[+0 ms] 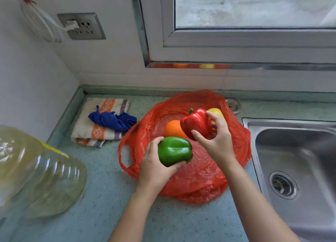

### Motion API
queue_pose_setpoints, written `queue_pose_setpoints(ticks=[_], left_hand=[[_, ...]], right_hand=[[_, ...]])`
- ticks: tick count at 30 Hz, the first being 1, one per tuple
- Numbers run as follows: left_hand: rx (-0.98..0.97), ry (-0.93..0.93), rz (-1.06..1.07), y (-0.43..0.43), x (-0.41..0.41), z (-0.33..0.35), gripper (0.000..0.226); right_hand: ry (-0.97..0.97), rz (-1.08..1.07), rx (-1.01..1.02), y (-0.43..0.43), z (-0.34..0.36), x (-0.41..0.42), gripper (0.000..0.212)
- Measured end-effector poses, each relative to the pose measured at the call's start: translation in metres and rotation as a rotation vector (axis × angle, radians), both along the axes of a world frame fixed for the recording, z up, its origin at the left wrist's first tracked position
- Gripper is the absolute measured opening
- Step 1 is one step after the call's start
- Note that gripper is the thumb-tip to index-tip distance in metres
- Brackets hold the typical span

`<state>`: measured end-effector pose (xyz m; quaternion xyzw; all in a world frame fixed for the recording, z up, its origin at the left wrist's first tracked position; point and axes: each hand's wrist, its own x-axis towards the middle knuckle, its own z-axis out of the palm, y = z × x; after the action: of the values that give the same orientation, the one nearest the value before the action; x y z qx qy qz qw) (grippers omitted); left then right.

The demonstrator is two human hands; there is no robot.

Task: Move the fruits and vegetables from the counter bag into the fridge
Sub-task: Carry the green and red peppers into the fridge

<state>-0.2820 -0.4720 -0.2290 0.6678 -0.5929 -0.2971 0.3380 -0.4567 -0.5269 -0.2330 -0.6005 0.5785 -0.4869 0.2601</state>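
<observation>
Peppers fill both hands over the red bag [190, 180] spread on the bench [101, 187]: the left hand [156, 167] grips a green pepper [174, 150], the right hand [216, 141] a red pepper [197, 123]. An orange [172, 129] and a yellow fruit [216, 112] lie in the bag.

No readable txt, brand or no. anywhere. Yellow label [54, 149] on the big clear bottle [45, 178], left of the red bag [200, 180], is edge-on & blurred, can't tell. Wall socket [81, 26], up-left of the bag: no legible marks.
</observation>
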Motion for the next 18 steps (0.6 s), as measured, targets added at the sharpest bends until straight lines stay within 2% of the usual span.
queue_pose_setpoints(ticks=[9,18], left_hand=[[-0.084,0.11,-0.189,0.03,0.007,0.044,0.077],[-0.054,0.318,-0.466,0.051,-0.007,0.063,0.073]], right_hand=[[-0.045,-0.16,-0.064,0.081,0.046,-0.007,0.061],[-0.091,-0.418,-0.081,0.172,0.071,-0.016,0.056]])
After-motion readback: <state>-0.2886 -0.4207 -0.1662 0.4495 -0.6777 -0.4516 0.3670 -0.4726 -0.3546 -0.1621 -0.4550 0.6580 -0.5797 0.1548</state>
